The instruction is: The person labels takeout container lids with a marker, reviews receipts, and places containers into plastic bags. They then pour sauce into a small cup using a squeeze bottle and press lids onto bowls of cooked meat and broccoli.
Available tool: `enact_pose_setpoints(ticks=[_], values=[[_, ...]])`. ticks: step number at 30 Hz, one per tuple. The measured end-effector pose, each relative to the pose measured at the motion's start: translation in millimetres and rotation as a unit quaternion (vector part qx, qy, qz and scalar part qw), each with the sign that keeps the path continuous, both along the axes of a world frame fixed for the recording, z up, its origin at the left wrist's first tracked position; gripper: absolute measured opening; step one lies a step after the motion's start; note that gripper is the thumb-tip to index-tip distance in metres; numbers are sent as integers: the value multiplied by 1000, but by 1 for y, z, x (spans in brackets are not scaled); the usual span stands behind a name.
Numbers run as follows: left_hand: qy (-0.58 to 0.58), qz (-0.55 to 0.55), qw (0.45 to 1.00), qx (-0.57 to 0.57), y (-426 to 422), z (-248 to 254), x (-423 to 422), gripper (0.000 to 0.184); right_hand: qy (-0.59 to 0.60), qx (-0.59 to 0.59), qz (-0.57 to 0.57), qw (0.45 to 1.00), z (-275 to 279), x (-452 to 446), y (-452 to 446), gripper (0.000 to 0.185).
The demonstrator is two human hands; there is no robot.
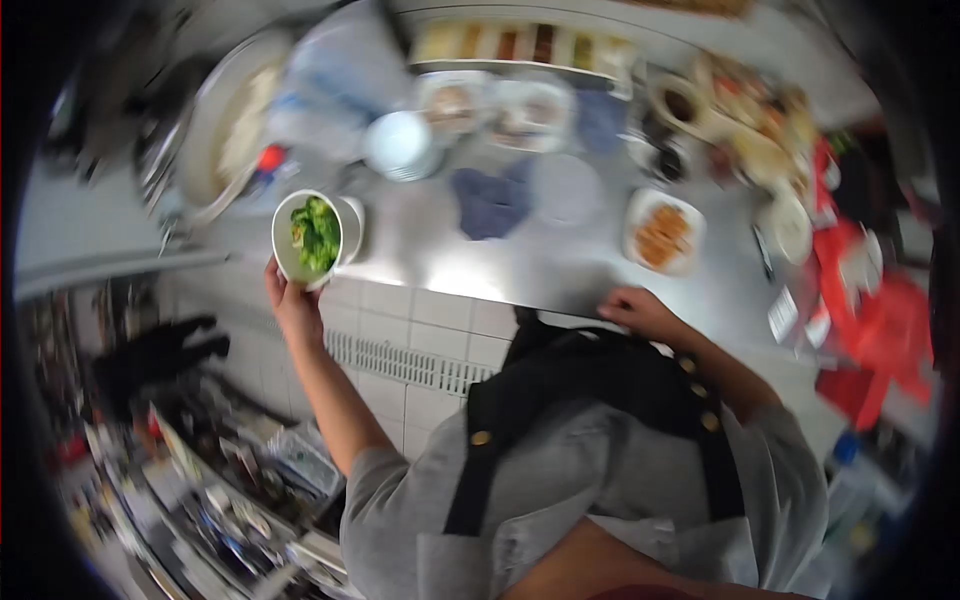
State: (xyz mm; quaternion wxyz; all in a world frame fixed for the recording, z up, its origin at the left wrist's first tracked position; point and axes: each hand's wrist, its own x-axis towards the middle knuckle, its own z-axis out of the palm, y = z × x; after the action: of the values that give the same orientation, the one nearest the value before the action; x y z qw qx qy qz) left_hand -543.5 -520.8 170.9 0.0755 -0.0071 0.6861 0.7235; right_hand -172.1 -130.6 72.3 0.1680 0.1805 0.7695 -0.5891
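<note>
My left hand point(291, 300) is closed on the lower rim of a white tub point(350, 235) at the counter's left side. The tub is tilted toward me, and green broccoli florets point(316, 235) show inside it. My right hand point(638, 309) rests at the counter's front edge with its fingers curled, and nothing shows in them. Just beyond it on the counter is a white square dish point(690, 262) of orange-brown food pieces point(662, 237).
Blue-grey cloths point(492, 203) and a pale round lid point(566, 188) lie mid-counter. Behind stand stacked white bowls point(402, 148), two food trays point(532, 112) and a row of condiment bins point(520, 45). A large basin point(215, 130) is at left, red bags point(880, 320) at right.
</note>
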Motion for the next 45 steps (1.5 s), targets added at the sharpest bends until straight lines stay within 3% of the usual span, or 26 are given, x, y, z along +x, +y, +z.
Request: enact_pose_setpoints(ticks=[1, 5, 6, 7, 9, 11, 15, 17, 18, 19, 21, 22, 23, 25, 27, 28, 30, 33, 37, 39, 40, 42, 43, 45], values=[[-34, -61, 997, 21, 40, 11, 34, 60, 55, -27, -11, 998, -5, 8, 4, 32], [-177, -326, 926, 74, 195, 3, 174, 69, 89, -240, -129, 958, 29, 65, 44, 29], [-196, -375, 903, 81, 231, -9, 210, 67, 103, -206, -165, 959, 22, 92, 60, 44], [-212, -421, 878, 87, 264, -23, 245, 65, 101, -204, -173, 958, 23, 119, 77, 44], [-285, -449, 843, 76, 332, -42, 317, 64, 88, -211, -355, 906, 23, 176, 113, 60], [-273, -464, 842, 33, 383, -71, 374, 58, 84, -238, -413, 875, 5, 227, 142, 69], [-290, -441, 849, -6, 448, -101, 453, 48, 16, -244, -461, 853, -6, 289, 172, 59], [-263, -427, 863, -57, 460, -97, 478, 48, 7, -153, -479, 864, -27, 303, 180, 53], [-266, -446, 850, -89, 457, -105, 482, 44, 60, -40, -425, 902, -36, 307, 190, 46], [-269, -443, 850, -94, 454, -113, 479, 44, 57, -46, -424, 903, -38, 310, 196, 46], [15, -519, 798, -305, 456, -125, 462, 38, 66, -44, -421, 903, -44, 311, 206, 41], [165, -503, 781, -332, 471, -108, 454, 32, 88, 4, -413, 906, -53, 311, 212, 40], [145, -498, 784, -342, 486, -91, 452, 26, 89, -1, -417, 905, -61, 311, 218, 40], [405, -487, 731, -254, 523, -92, 446, 21, 75, 20, -367, 927, -53, 308, 229, 38], [455, -541, 671, -222, 557, -91, 450, 18, 87, 13, -371, 925, -39, 300, 232, 34], [457, -542, 670, -221, 572, -96, 451, 18, 82, 41, -355, 930, -38, 296, 235, 33], [471, -667, 541, -202, 598, -101, 451, 16, 56, 48, -345, 936, -41, 289, 241, 30], [448, -697, 508, -237, 613, -110, 445, 15, 64, 63, -375, 923, -32, 282, 241, 31], [449, -663, 570, -184, 599, -126, 422, 19, 72, 66, -361, 928, -33, 285, 242, 31], [330, -644, 630, -283, 581, -128, 413, 23, 76, 44, -390, 916, -38, 286, 236, 30], [330, -644, 630, -282, 567, -132, 408, 23, 81, 23, -418, 905, -39, 285, 232, 28], [221, -617, 711, -254, 542, -136, 400, 23, 85, 50, -428, 898, -36, 289, 222, 27], [227, -617, 710, -253, 533, -124, 397, 23, 90, 76, -439, 891, -37, 288, 220, 26], [68, -641, 666, -374, 520, -103, 388, 28, 86, 75, -422, 899, -79, 296, 217, 27]])
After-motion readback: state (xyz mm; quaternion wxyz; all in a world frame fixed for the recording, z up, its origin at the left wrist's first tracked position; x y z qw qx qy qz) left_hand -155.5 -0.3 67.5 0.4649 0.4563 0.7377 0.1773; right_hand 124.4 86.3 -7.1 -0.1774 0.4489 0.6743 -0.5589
